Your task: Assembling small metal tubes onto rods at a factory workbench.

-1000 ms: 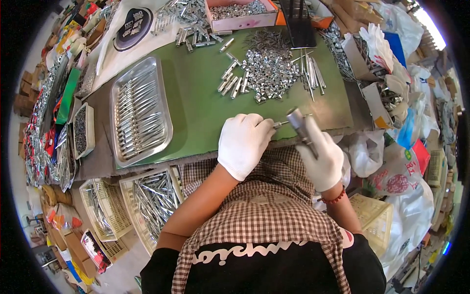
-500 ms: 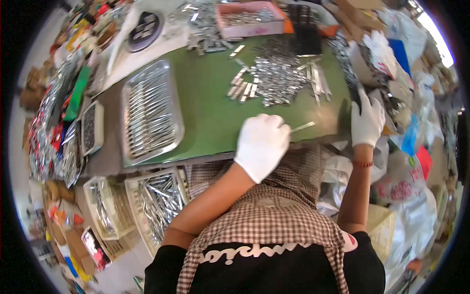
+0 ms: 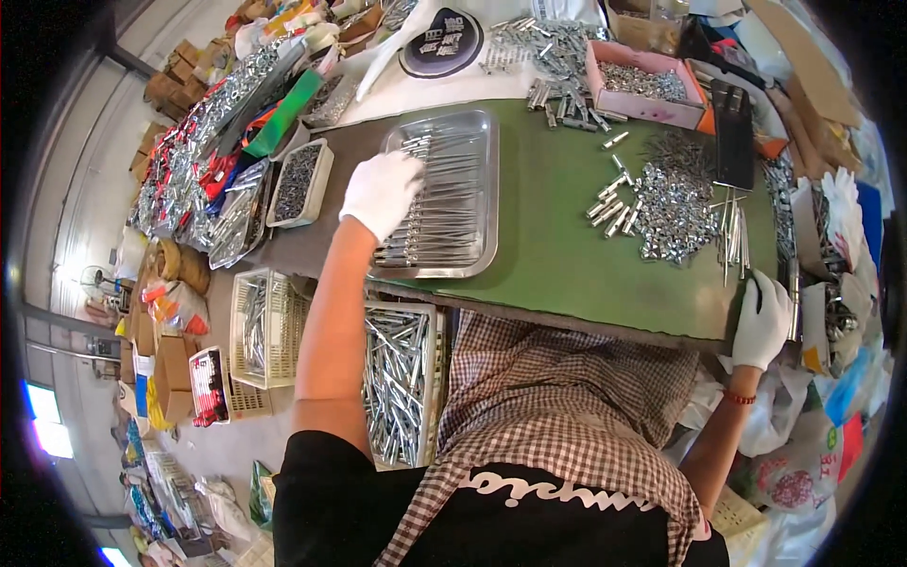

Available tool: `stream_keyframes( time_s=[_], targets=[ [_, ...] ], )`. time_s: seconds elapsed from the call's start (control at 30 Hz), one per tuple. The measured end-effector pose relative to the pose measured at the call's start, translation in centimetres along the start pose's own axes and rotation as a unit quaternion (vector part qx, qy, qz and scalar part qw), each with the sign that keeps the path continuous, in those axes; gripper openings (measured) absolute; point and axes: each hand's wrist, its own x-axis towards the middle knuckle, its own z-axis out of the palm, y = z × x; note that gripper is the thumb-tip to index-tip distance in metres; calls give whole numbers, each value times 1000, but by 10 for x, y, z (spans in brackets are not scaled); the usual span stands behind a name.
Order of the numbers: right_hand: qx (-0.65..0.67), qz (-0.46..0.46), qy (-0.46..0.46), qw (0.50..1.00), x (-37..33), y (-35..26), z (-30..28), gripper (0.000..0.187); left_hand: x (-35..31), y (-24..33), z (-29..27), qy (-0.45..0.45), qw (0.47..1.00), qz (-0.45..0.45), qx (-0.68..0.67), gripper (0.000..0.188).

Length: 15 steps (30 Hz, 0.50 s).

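Note:
My left hand (image 3: 383, 196), in a white glove, reaches over the left side of a shallow metal tray (image 3: 492, 198). Its fingers are curled down; whatever lies between them is hidden. Rows of slim metal rods (image 3: 449, 203) with thicker silver ends lie side by side in the tray. At the right edge of the green work surface, my right hand (image 3: 763, 321), also gloved, rests with its fingers stretched forward and a dark patch between thumb and fingers. Just ahead of it lie loose thin rods (image 3: 732, 236) beside a heap of small shiny metal pieces (image 3: 673, 208).
Short metal tubes (image 3: 612, 203) lie left of the heap. A pink box (image 3: 647, 83) of small parts and a black oblong case (image 3: 732, 132) stand behind. A small white bin (image 3: 300, 184) is left of the tray; a crate (image 3: 402, 378) of metal tubes sits below the table edge.
My left hand has moved left from the front of the green surface, where it held a thin metal rod, to the tray. My view has swung left. The right hand stays at the table's right edge.

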Motion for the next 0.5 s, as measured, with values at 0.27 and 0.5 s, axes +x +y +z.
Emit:
stream_keyframes(
  time_s=[0.27,0.5],
  targets=[
    [12,6,49,999,-13,0,-5,16,-18,-14,32,45,999,3,-3,19],
    [34,-27,180,983,-11,-11,-29,17,-40,-12,29,5,999,-41,-36,39]
  ],
)
